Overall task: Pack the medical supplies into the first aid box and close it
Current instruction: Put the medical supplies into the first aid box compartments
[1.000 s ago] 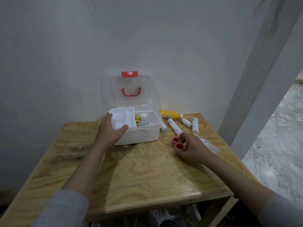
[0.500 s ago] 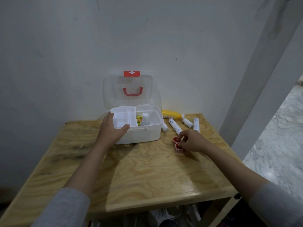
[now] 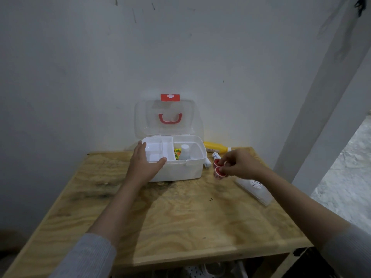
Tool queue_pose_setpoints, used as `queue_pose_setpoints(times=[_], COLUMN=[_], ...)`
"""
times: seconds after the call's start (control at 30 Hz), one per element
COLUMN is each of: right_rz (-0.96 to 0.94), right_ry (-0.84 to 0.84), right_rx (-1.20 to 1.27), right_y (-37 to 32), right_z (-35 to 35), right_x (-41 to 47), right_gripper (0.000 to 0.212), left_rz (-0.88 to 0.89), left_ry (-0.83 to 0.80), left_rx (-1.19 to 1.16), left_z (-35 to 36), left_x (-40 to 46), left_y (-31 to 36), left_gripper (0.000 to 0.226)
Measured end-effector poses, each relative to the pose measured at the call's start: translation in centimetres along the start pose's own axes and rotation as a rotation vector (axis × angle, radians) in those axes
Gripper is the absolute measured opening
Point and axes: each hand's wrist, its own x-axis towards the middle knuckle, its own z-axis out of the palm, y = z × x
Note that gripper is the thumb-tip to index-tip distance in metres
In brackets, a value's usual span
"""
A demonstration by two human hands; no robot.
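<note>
On plywood table (image 3: 180,217): first aid box (image 3: 180,169), lid raised; left hand (image 3: 143,165) rests on its corner, fingers straight; right hand (image 3: 239,164) pinches two red-capped vials (image 3: 218,170).

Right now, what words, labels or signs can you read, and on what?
White cross sign, no words: red tag on the lid.
Red print, too blurred to read: flat pack.
Label, too blurred: yellow bottle.
Print, too small: white roll.
No text seen: red cups in the right hand.
</note>
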Motion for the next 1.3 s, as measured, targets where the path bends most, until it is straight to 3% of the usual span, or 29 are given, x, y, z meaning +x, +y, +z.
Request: queue_pose_setpoints(times=[0.27,0.5,0.83,1.03,1.3], right_rz=[-0.157,-0.052,0.039,-0.018,0.048], right_ry=[0.008,-0.035,-0.089,-0.006,0.105], right_rx=[0.092,0.093,0.026,0.117,0.152], right_y=[-11.1,-15.6,-16.2,-14.8,-8.1], right_z=[-0.7,5.3,8.7,5.6,0.4], right_x=[5.1,12.5,14.0,12.4,7.4], right_gripper=[0.022,0.025,0.033,0.023,0.015], left_rz=[-0.064,-0.105,-0.086,-0.09,-0.022], left_ry=[-0.043,-0.107,-0.106,-0.091,-0.08], left_rx=[0.048,0.036,-0.03,-0.039,0.028], left_z=[-0.2,-0.5,-0.4,-0.1,-0.1], left_x=[0.7,0.6,0.7,0.7,0.7], left_y=[-0.5,-0.6,-1.2,-1.2,-1.0], left_gripper=[0.105,0.116,0.113,0.112,0.091])
